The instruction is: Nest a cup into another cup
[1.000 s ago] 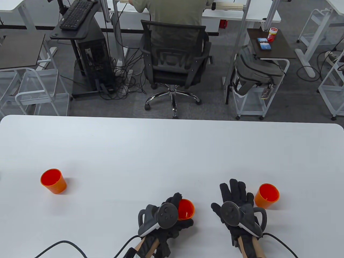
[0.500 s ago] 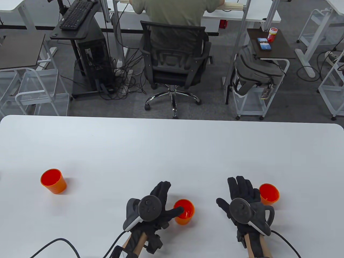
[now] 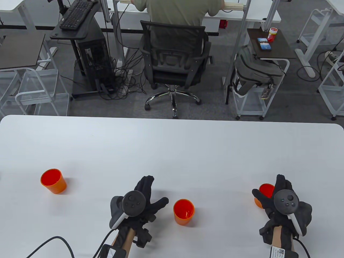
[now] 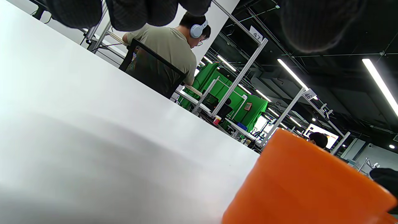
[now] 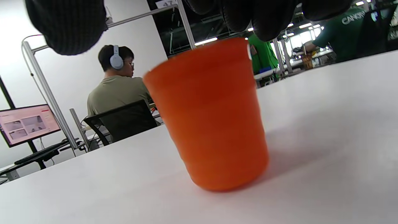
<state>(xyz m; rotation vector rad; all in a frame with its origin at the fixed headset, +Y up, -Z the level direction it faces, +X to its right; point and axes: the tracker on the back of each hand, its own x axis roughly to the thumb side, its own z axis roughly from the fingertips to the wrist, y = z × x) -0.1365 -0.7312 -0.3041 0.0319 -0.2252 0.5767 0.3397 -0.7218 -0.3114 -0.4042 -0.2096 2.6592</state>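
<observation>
While the three orange cups all stand upright on the white surface (image 3: 172,145), none sits inside another: your middle cup (image 3: 183,212) is near the front edge, your right cup (image 3: 262,194) lies well off to its right, and your left cup (image 3: 53,181) stands well apart on the far left. Your right hand (image 3: 282,207) is at the right cup, thumb stretched across the cup's near-left side and fingers arching over its far side; in the right wrist view the cup (image 5: 211,115) rests on its base with the fingertips (image 5: 267,18) hanging just above its rim and the thumb out to the left, so the hand is spread around it and you cannot tell from these views whether it truly touches. Your left hand (image 3: 139,201) lies just left of the middle cup, fingers spread and thumb pointing toward it, with a clear gap between them; the left wrist view shows that cup's wall (image 4: 304,183) close at lower right. Beyond the surface a person in a green shirt (image 3: 177,10) sits on a black office chair (image 3: 174,59)
</observation>
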